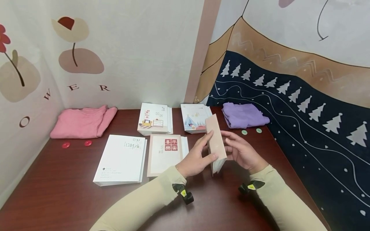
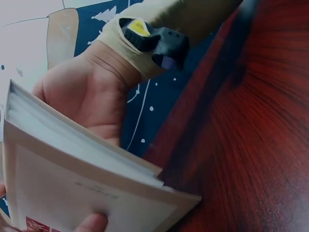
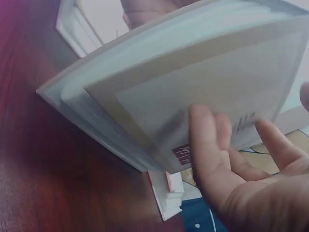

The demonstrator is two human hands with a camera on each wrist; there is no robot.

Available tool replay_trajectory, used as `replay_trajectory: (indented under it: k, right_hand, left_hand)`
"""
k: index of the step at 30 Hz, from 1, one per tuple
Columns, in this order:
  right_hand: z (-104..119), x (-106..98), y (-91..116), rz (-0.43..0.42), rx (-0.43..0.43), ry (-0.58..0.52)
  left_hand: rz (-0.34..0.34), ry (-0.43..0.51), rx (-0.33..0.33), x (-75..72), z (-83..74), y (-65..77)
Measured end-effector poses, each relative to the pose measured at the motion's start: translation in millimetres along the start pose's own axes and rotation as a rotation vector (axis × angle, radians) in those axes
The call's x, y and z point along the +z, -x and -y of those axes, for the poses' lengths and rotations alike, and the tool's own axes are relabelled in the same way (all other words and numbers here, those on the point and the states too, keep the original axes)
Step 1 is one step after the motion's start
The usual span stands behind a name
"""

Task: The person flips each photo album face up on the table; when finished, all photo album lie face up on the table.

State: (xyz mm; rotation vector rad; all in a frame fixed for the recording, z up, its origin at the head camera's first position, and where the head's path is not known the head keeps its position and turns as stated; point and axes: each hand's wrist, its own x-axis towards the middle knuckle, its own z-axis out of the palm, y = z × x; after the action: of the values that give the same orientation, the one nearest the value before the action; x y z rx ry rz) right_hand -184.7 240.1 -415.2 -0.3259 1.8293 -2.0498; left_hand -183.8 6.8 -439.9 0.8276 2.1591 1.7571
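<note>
A thick book with a pale beige cover [image 1: 216, 138] is held upright and tilted between both hands, its narrow spine turned up to the head camera. My left hand [image 1: 196, 157] grips it from the left, thumb and forefinger at the spine's edge. In the left wrist view its thumb lies on the book's cover [image 2: 48, 179], above a red print. My right hand [image 1: 242, 150] is at the other side. Its extended fingers [image 3: 205, 140] touch the opposite cover [image 3: 193, 87] in the right wrist view. Whether the book's lower edge touches the table cannot be seen.
On the brown table [image 1: 72, 199] lie a white book [image 1: 119, 160], a book with red squares [image 1: 164, 154] and two illustrated books [image 1: 153, 118] [image 1: 193, 118] behind. Pink cloth [image 1: 82, 122] with red buttons [image 1: 66, 145] is left; purple cloth [image 1: 244, 115] with green buttons [image 1: 244, 132] right.
</note>
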Motion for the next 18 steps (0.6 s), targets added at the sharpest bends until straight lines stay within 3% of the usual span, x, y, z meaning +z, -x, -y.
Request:
replay_trajectory:
  k: [4, 8, 14, 18]
  right_hand:
    - [-4, 2, -3, -0.032, 0.057, 0.159]
    - [-8, 2, -7, -0.083, 0.124, 0.285]
    - [-14, -2, -10, -0.126, 0.170, 0.314]
    - [-16, -6, -10, -0.138, 0.194, 0.326]
  left_hand:
    - [-0.039, 0.038, -0.033, -3.9, -2.2, 2.5]
    - [-0.049, 0.132, -0.088, -7.9, -2.2, 4.1]
    - [-0.024, 0.236, -0.179, -10.1, 3.5, 5.7]
    - [-0.016, 0.157, -0.208, -9.8, 8.3, 6.2]
